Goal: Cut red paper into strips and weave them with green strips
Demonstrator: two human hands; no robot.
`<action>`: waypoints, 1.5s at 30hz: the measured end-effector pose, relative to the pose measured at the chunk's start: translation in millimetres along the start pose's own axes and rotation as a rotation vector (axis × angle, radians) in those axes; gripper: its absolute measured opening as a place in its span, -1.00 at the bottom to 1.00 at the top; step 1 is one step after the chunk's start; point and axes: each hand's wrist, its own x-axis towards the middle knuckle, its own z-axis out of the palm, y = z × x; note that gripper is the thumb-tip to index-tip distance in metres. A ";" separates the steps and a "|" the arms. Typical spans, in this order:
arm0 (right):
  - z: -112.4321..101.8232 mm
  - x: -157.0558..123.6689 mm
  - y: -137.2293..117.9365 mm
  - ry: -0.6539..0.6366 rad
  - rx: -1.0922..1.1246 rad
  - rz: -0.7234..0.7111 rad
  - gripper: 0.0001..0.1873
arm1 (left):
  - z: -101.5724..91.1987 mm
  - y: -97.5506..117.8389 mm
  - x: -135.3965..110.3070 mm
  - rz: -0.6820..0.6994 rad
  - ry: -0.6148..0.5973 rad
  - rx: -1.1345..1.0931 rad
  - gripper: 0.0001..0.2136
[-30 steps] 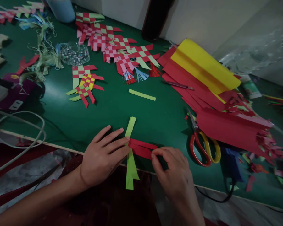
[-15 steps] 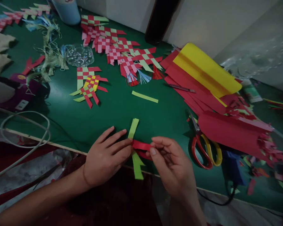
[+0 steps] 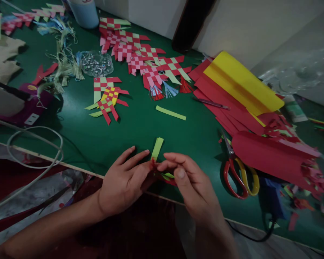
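Observation:
Near the front edge of the green table (image 3: 140, 133), my left hand (image 3: 124, 181) lies with its fingers pressed on a crossing of light green paper strips (image 3: 157, 148) and red paper strips (image 3: 153, 164). My right hand (image 3: 190, 181) pinches the red strips right at that crossing, its fingers curled over most of them. Only the green strips' far end and a small bit of red show between the hands.
Red-handled scissors (image 3: 239, 174) lie right of my hands, beside a stack of red paper (image 3: 270, 154) and yellow paper (image 3: 243, 82). A loose green strip (image 3: 170, 112), woven paper fish (image 3: 108, 99) and more woven pieces (image 3: 145, 59) lie farther back. A white cable (image 3: 35, 158) loops at left.
My right hand has moved left along the red strips to the crossing, folding them in. The green strips' near end, which hung over the table edge, is now hidden under the hands.

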 end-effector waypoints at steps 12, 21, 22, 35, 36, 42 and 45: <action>1.3 -6.9 18.2 0.024 -0.124 -0.002 -0.50 | 1.2 -2.4 -1.7 -0.013 -0.003 0.003 -0.78; 6.3 -4.8 18.2 0.151 -0.393 -0.123 -0.57 | 0.1 -2.0 -2.6 0.038 -0.059 0.063 -0.78; 7.0 -5.2 18.2 0.164 -0.424 -0.147 -0.58 | -0.1 -1.5 -2.2 0.036 -0.055 0.060 -0.80; 12.6 -12.5 30.2 0.425 -0.979 -0.341 -0.50 | 0.8 -1.1 -1.5 0.027 -0.040 0.047 -0.83; 12.6 -11.6 30.6 0.421 -1.003 -0.340 -0.49 | 0.8 -0.9 -1.2 0.029 -0.035 0.051 -0.83; 14.0 -5.5 25.6 0.371 -1.066 -0.374 -0.50 | 0.3 -0.3 0.2 0.029 -0.030 0.051 -0.87; 14.3 -5.4 23.7 0.350 -1.079 -0.372 -0.50 | 0.3 -1.5 -1.1 0.039 -0.040 0.045 -0.84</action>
